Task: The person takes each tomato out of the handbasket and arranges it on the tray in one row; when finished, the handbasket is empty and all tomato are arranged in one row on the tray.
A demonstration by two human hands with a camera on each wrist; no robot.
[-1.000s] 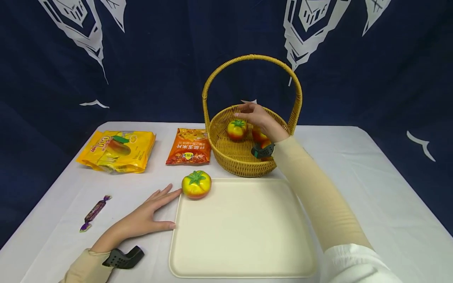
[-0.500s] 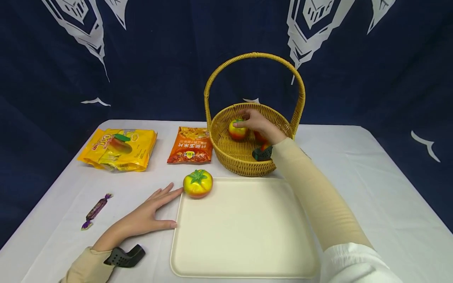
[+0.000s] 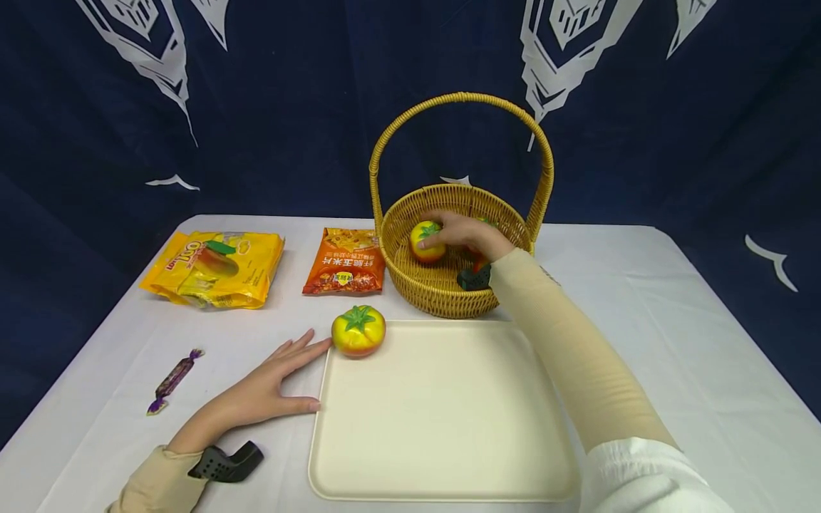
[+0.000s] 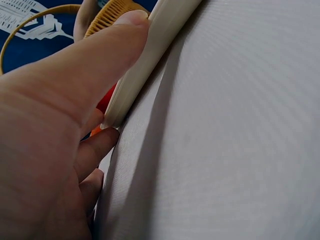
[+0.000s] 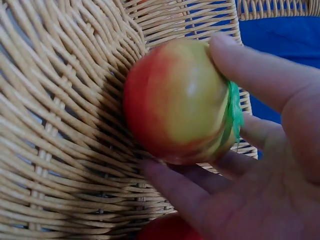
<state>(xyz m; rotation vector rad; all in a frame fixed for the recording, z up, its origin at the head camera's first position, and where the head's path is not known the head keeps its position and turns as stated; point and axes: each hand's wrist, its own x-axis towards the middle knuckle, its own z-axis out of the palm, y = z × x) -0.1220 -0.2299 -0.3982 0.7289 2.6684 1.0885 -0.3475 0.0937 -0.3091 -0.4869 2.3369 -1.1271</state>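
Yellow bag (image 3: 218, 269): lies on the white tablecloth (image 3: 680, 335), toward the far left; mango print faces up.
Orange packet (image 3: 344, 261): lies right of the yellow bag, apart from it; pale lettering.
Wrapped candy (image 3: 174, 382): purple, ends twisted; lies obliquely, in front of the yellow bag.
Backdrop (image 3: 288, 107): dark blue fabric behind the tablecloth; white printed figures.

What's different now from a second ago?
The right hand has come lower into the golden-brown wicker basket and now curls around a round red-and-yellow fruit with green leaves on top. The left hand stays spread at the edge of the cream rectangular tray, where another green-topped fruit sits unmoved.
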